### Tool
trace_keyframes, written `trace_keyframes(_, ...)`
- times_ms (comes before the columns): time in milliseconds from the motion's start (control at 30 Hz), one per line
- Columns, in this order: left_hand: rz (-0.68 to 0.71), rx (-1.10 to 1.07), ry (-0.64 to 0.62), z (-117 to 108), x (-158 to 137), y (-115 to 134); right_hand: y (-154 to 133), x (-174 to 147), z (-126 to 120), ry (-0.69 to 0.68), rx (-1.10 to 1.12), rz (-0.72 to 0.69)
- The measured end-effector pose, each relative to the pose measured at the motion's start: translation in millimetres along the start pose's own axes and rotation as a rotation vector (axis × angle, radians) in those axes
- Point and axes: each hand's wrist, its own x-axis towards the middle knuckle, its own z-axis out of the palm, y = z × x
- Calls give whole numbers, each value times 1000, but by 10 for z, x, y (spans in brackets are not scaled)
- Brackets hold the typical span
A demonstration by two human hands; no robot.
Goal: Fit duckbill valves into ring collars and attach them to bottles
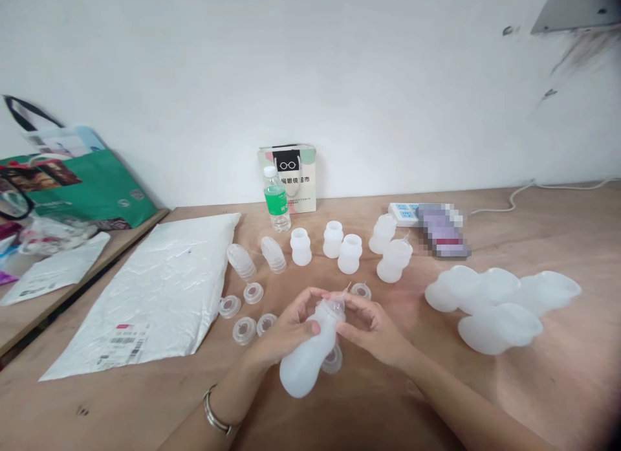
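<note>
In front of me a translucent white bottle (305, 363) is held tilted, its rounded base toward me. My left hand (297, 328) is wrapped round its upper body. The fingers of my right hand (371, 325) close on the clear cap (336, 305) at the bottle's top, where a thin tip sticks up. Partly hidden beneath the bottle lies a clear ring-shaped cap (332, 359). Another clear cap (361, 290) rests just behind my right hand. More of these, such as one clear cap (244, 330), lie left of my left hand.
Clear domed covers (241, 262), short white bottle parts (349, 253) and capped pieces (394, 260) stand behind my hands. Several white bottle bodies (499, 328) lie at right. A white parcel (160, 283), water bottle (277, 202), paper bag (305, 179), power strip (403, 213) and phone (441, 230) surround them.
</note>
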Motion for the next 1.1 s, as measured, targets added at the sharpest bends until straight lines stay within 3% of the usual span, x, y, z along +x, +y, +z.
trace_keyframes(267,-124,-130,-125,-26,-53,73,38,-1,13,-61,-48,-44)
trace_keyframes(533,-35,-50,-51,53,-11,83,18,16,-22,-114,55,-51)
trace_keyframes(800,-26,177,150,56,-38,149,67,21,218,42,245,1)
trace_keyframes(1000,27,307,145,-122,-105,198,45,178,128,292,336,2)
trace_keyframes(1100,50,346,290,-167,-72,151,59,307,78,320,393,-27)
